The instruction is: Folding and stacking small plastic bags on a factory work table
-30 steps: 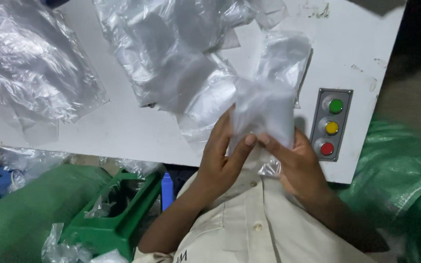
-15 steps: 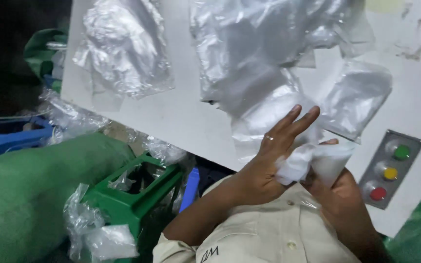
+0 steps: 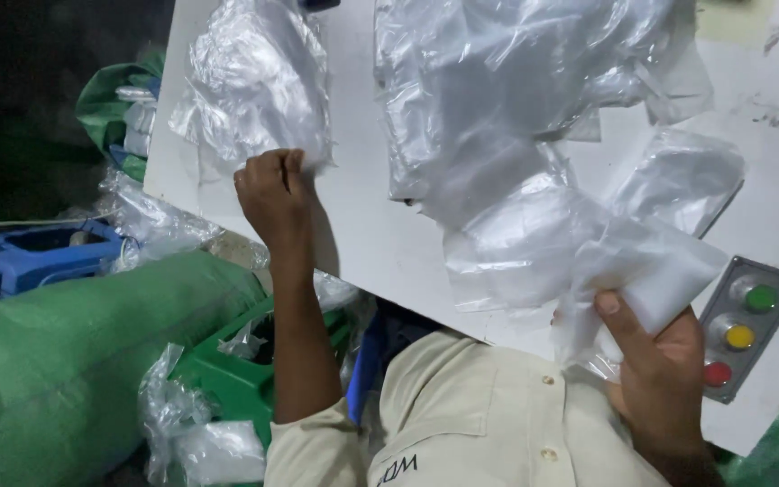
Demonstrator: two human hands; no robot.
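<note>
My left hand (image 3: 272, 191) is stretched out to the left pile of clear plastic bags (image 3: 252, 86) on the white table (image 3: 364, 230), its fingers closed on the pile's lower edge. My right hand (image 3: 655, 361) stays close to my chest and grips a folded white item in a clear bag (image 3: 644, 275). A bigger heap of clear bags (image 3: 516, 99) lies across the middle of the table, above that bag.
A panel with green, yellow and red buttons (image 3: 743, 334) sits at the table's right edge. Below the table on the left are a large green sack (image 3: 65, 361), a green crate (image 3: 236, 370) with plastic scraps and a blue crate (image 3: 47, 252).
My left hand let go of the bagged item and reached out left to the other pile of bags. My right hand kept hold of the bagged item. The view swung left.
</note>
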